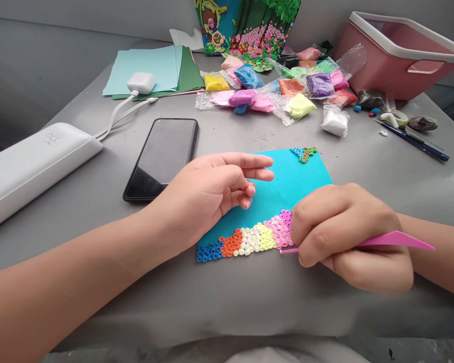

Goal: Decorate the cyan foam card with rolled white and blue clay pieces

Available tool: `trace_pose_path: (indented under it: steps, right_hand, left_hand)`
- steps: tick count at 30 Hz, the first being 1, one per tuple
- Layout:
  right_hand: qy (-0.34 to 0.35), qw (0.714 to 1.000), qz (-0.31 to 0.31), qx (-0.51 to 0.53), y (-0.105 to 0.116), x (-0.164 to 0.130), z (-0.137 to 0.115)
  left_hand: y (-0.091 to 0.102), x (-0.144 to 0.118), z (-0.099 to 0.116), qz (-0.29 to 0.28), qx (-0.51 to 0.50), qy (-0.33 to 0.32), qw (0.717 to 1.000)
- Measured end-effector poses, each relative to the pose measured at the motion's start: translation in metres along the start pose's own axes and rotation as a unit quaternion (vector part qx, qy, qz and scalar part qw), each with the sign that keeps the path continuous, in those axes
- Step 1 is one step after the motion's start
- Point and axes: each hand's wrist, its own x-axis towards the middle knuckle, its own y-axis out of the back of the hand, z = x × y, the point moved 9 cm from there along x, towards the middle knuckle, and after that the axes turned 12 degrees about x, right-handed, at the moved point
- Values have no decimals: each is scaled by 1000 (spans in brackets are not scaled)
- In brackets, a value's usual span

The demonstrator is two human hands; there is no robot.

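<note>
Right hand (350,234): grip curled tight around a thin pink plastic modelling tool (393,239), its pointed handle sticking out to the right, its tip down at the pink rings.
Left hand (212,194): grip loose and holding nothing, fingers half curled, resting on the left edge of the sheet.
Turquoise foam sheet (287,184): lies flat on the grey surface (249,297) between both hands.
Row of small clay rings (245,239): runs along the sheet's near edge, blue, orange, cream, yellow, then pink.
Small blue-and-green ring cluster (304,153): sits at the sheet's far corner.
Black smartphone (162,156): just left of the sheet, screen dark.
Bagged coloured clay lumps (280,88): heaped well behind.
Pink plastic basket (401,53): far right corner.
White power bank (34,166): far left, cabled.
</note>
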Motion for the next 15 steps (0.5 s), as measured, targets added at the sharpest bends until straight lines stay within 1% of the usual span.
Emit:
trace_pose_path:
  steps: [6,15]
  right_hand:
    - [10,1000,-1,9,0,-1,0]
    - [10,1000,-8,-17,0,0,1]
  left_hand:
    - [-1,1,-1,-5,5,-2,1000]
    - [-1,-1,-1,-3,20,-3,1000]
